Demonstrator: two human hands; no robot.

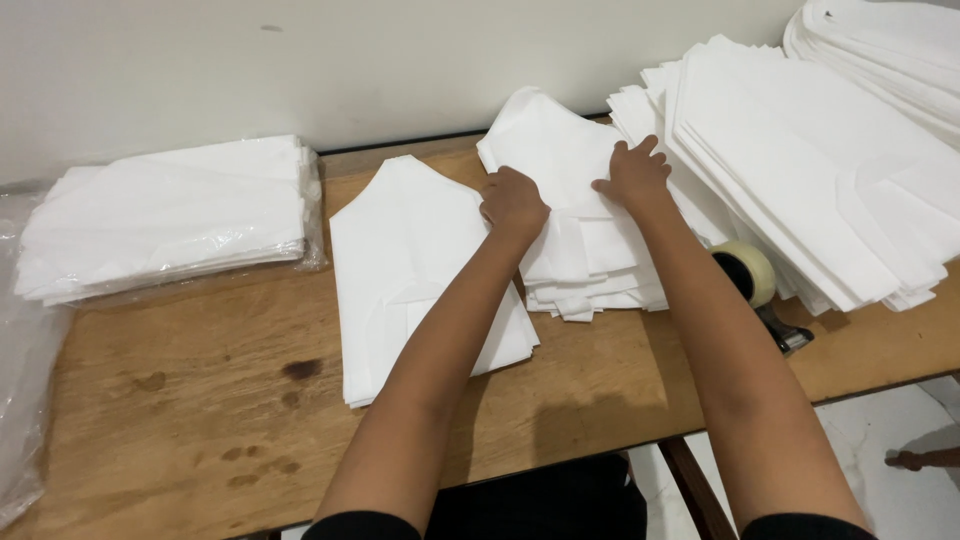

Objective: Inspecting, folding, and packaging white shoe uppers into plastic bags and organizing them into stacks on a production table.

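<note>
Head view — both hands sit on the middle stack of folded white pieces [575, 215] at the table's far edge: left hand [513, 203] curled, knuckles up, right hand [632, 172] spread flat. Top-piece pickup, I'd say — next, fingertips must separate one layer cleanly, beside the flat pile [415, 265].

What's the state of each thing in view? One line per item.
left hand: fingers curled on the middle stack
right hand: fingers spread flat on the middle stack
middle stack: white folded pieces, piled, slightly fanned
flat pile: lying flat on the table, untouched
bagged stack: wrapped in clear plastic
right heap: fanned, overlapping
tape dispenser: roll loaded, partly hidden
table: wooden, stained
</note>
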